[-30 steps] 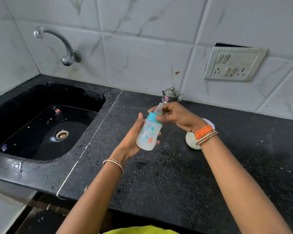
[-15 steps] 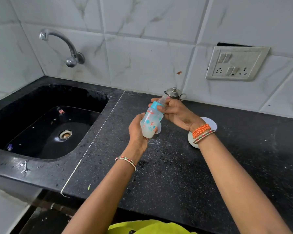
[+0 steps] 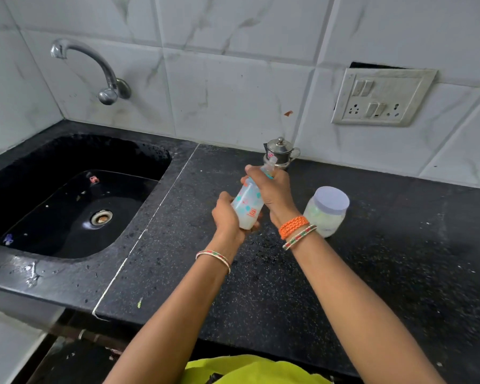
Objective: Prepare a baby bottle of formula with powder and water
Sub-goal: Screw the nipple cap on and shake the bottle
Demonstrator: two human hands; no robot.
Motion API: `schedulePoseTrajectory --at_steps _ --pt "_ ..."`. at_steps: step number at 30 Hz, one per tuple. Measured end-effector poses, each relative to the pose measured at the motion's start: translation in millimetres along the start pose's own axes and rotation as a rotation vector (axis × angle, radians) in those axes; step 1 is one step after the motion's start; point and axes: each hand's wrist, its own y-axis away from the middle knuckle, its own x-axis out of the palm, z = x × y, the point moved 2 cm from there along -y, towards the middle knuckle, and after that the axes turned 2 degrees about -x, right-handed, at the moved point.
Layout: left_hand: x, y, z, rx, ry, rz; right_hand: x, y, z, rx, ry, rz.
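Baby bottle (image 3: pixel 247 202) held tilted above the black counter (image 3: pixel 372 273), near its middle, teat end pointing toward the back wall. Contents milky white. Left hand (image 3: pixel 227 220) wraps the bottle's base from below, fingers curled round it. Right hand (image 3: pixel 272 189) closes over the upper part and blue collar. Clear jar with pale lid (image 3: pixel 327 210) stands on the counter just right of the right wrist. Small steel pot (image 3: pixel 281 151) at the counter's back edge. Sink (image 3: pixel 25 261) at the left end.

A home kitchen: black granite counter (image 3: pixel 344 273) with sunken sink (image 3: pixel 53 245), wall tap (image 3: pixel 94 65), marble-look tiles (image 3: pixel 233 92).
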Motion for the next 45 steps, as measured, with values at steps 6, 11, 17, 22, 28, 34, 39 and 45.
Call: schedulePoseTrajectory --at_steps 6,11,17,22,28,34,39,45 --pt "-3.5 -11.6 1.8 0.275 -0.14 -0.109 4.6 -0.3 -7.0 0.008 0.255 -0.224" --pt "1.3 -11.2 -15.8 -0.364 -0.154 0.46 -4.8 -1.4 19.2 -0.044 -0.121 0.371" --pt "3.8 -9.2 2.6 -0.06 -0.031 0.058 6.5 -10.7 -3.9 -0.083 0.022 -0.066" --pt "-11.9 -20.4 -5.7 0.254 -0.067 -0.207 6.5 -19.8 -23.8 -0.029 0.084 -0.05" --pt "-44.7 -32.2 -20.4 0.203 -0.042 -0.321 -20.3 -39.9 -61.8 0.009 0.503 -0.099" --pt "-68.0 -34.1 -19.5 0.129 -0.02 -0.304 -3.3 -49.3 -94.4 -0.078 1.141 0.228" --pt "-77.8 -37.6 -23.5 0.116 0.033 -0.317 0.4 -49.4 -70.9 -0.163 0.708 0.017" --pt "-50.4 -37.1 -25.2 0.096 -0.057 -0.195 12.1 -41.5 -5.7 -0.339 0.224 -0.068"
